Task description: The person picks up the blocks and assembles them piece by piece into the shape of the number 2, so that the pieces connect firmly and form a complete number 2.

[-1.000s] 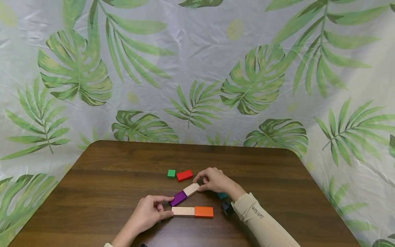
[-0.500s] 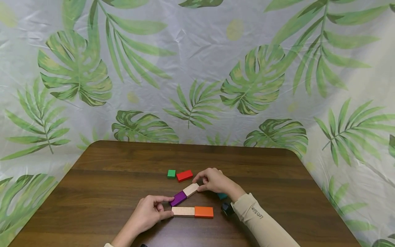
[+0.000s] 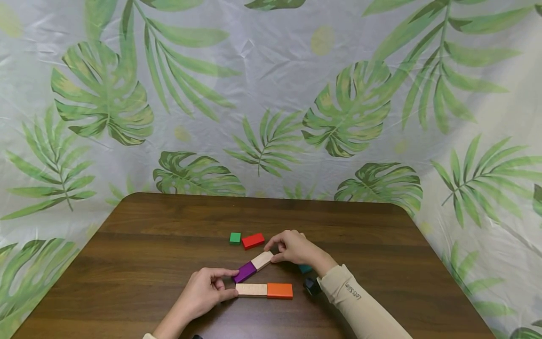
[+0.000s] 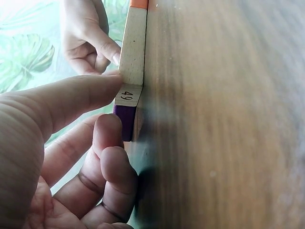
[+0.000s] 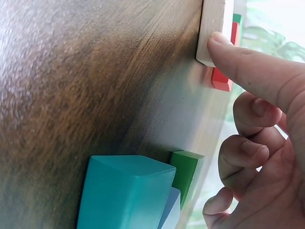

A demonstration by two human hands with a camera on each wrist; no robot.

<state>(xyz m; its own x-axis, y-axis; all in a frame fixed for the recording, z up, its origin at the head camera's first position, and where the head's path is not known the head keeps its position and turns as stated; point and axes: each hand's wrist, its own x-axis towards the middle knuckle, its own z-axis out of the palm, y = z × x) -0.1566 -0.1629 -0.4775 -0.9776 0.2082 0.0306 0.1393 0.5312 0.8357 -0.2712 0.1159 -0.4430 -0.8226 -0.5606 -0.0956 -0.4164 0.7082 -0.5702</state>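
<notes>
In the head view, my left hand [image 3: 201,292] lies left of two rows of wooden blocks. Its straight index finger touches the outer end of a purple block [image 3: 244,272]; the thumb touches the left end of a plain block [image 3: 251,290], which has a marked end in the left wrist view. An orange block [image 3: 280,291] continues that row rightward. A second plain block [image 3: 262,260] meets the purple one in a slanted row, and my right hand [image 3: 292,247] pinches its far end between thumb and index finger. The right wrist view shows the thumb on its side, the index fingertip hidden.
Beyond the slanted row lie a small green block [image 3: 235,238] and a red block [image 3: 253,241]. A teal block [image 5: 126,191], a dark green block [image 5: 188,171] and a bluish block [image 5: 171,210] stand under the right wrist. A leaf-patterned curtain [image 3: 271,94] hangs behind the table [image 3: 169,216].
</notes>
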